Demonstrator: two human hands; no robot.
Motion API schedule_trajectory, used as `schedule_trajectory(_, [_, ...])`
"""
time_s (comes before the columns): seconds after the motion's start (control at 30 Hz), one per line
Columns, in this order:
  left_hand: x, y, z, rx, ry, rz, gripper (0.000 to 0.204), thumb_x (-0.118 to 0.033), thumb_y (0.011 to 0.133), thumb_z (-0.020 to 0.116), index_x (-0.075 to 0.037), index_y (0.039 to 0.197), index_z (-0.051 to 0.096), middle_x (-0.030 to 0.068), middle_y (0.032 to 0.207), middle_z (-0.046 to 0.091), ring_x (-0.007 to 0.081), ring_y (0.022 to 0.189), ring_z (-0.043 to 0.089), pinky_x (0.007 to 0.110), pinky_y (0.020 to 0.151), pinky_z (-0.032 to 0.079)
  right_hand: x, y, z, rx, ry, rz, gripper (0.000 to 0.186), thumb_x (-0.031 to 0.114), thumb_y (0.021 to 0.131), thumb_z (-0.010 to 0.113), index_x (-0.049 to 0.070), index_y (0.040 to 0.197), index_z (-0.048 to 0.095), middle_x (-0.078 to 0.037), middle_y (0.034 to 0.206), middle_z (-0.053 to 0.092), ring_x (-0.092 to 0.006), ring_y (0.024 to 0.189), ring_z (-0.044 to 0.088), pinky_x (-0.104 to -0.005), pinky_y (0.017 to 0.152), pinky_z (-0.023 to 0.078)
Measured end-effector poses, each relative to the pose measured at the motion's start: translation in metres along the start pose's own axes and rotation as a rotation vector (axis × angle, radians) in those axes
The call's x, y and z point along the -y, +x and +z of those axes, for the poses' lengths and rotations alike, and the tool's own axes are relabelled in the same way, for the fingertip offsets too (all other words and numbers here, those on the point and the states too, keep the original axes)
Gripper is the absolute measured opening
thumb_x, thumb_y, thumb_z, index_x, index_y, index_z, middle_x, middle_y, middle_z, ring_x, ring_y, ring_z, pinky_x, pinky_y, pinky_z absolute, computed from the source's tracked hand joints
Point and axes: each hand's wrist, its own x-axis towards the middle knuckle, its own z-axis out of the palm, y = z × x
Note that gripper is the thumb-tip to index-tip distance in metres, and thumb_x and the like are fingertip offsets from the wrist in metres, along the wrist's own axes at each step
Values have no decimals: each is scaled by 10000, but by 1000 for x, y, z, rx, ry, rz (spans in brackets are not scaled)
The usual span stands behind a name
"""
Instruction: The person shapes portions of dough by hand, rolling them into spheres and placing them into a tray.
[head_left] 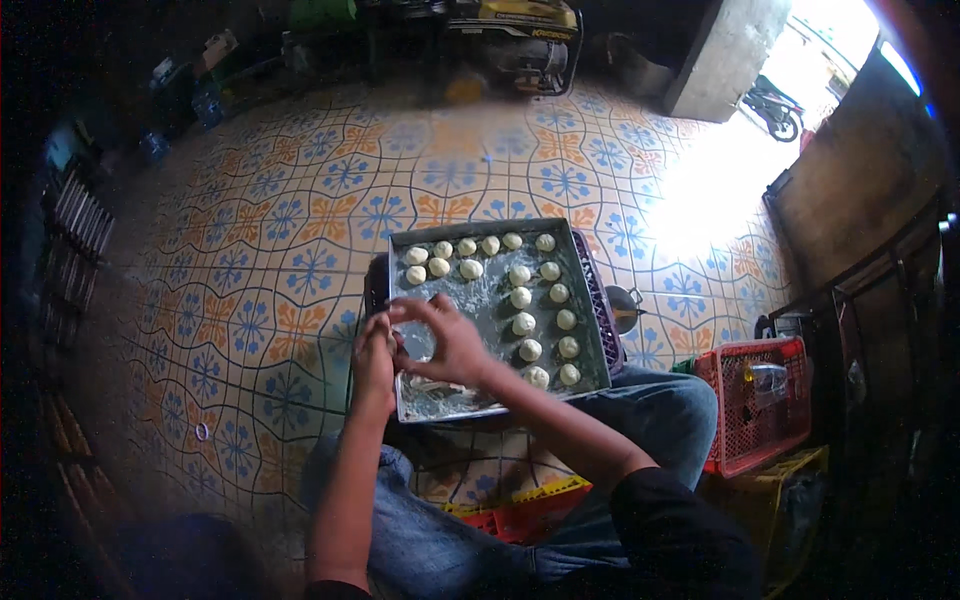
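Note:
A square metal tray (465,305) dusted with flour holds several round white dough balls (523,325), in short rows along the back and in columns down the right side. My left hand (375,360) is at the tray's left edge, turned on its side, fingers curled. My right hand (440,340) arches over the tray's left part, its thumb and fingertips meeting my left hand. What lies between my fingers is mostly hidden and too small to make out.
The tray rests on a dark purple crate (600,290) before my jeans-clad legs (660,420). A red crate (750,420) is at right, with a pan (625,320) behind the tray. A generator (520,40) stands on the tiled floor (280,240) at the back, near a bright doorway.

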Motion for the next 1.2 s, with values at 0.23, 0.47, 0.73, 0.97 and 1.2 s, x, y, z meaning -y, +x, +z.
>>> schedule_trajectory(0.23, [18,85,13,-65,-607,-229,259,-327,1012,604,-90,1117,598,-46,722,403,45,539,359,204,467,294,-241,20,18,-40,-401,534,601,348,808,797,72,1305,603,-231,1232,628,-392,1100,642,-457,937,535])
schedule_trajectory(0.47, [23,94,53,-56,-626,-305,242,-352,982,641,-116,1020,603,-45,768,455,51,568,412,213,492,343,-300,17,65,-93,-634,530,563,182,815,765,73,1320,543,-256,1270,534,-485,1069,610,-527,865,546])
schedule_trajectory(0.73, [31,103,73,-109,-612,-275,206,-329,975,644,-127,1018,642,-27,846,527,82,667,506,258,618,472,-313,3,24,-281,-255,484,260,110,820,733,5,1056,704,-173,1063,694,-361,936,691,-412,792,539])
schedule_trajectory(0.97, [54,107,60,-129,-477,-258,221,-321,977,635,-114,1053,629,-11,875,540,107,683,522,267,634,484,-198,25,-16,-234,-176,466,209,155,826,763,10,967,710,-218,949,707,-424,915,683,-470,786,534])
schedule_trajectory(1.2, [49,84,81,185,456,543,639,-146,813,746,-122,1408,516,120,1065,629,248,1009,620,383,909,501,-91,51,-82,-108,-30,297,188,108,875,743,3,1028,713,-135,893,718,-217,800,686,-341,704,540])
